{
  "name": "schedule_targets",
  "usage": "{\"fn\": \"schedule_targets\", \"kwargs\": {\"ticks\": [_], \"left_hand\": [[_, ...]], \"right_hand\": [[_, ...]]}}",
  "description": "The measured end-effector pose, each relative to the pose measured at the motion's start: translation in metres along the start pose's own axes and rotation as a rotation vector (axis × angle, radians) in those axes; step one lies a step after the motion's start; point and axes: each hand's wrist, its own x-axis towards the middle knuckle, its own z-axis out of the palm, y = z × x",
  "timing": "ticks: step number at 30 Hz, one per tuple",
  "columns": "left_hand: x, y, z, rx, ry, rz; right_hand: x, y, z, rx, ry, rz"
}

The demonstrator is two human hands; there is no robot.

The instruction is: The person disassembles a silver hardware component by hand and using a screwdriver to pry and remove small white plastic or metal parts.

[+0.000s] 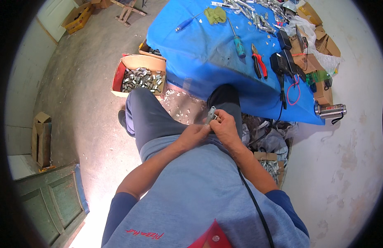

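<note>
Both of my hands meet over my lap, in front of the table's near edge. My right hand (225, 129) grips a small grey metal part (210, 114) that sticks up from its fingers. My left hand (194, 135) pinches the lower end of the same part, its fingertips touching the right hand. The part's underside is hidden by my fingers. My legs in dark trousers (148, 118) lie under the hands.
A blue-covered table (199, 53) ahead holds a screwdriver (238, 41), red-handled pliers (259, 61), black adapters (278, 64) and several metal pieces. A cardboard box of grey metal parts (140, 78) sits on the floor at left. A metal flask (330, 110) lies right. A green door (55, 202) leans lower left.
</note>
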Motion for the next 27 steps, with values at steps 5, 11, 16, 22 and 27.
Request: {"fn": "schedule_targets", "kwargs": {"ticks": [5, 11, 16, 22, 27], "left_hand": [[-0.009, 0.017, 0.0, 0.202, 0.099, 0.044], [-0.011, 0.014, 0.0, 0.278, 0.146, 0.13], [-0.015, 0.019, -0.003, 0.269, 0.156, 0.111], [-0.012, 0.001, -0.002, 0.169, 0.199, 0.069], [-0.008, -0.001, 0.0, 0.022, 0.185, 0.025]], "right_hand": [[-0.01, -0.018, 0.003, 0.266, -0.04, 0.063], [-0.012, -0.016, 0.009, 0.601, -0.026, 0.21], [-0.016, -0.022, 0.006, 0.749, -0.102, 0.294], [-0.018, -0.007, 0.012, 0.876, -0.041, 0.346], [-0.017, 0.002, 0.01, 0.889, -0.008, 0.348]]}}
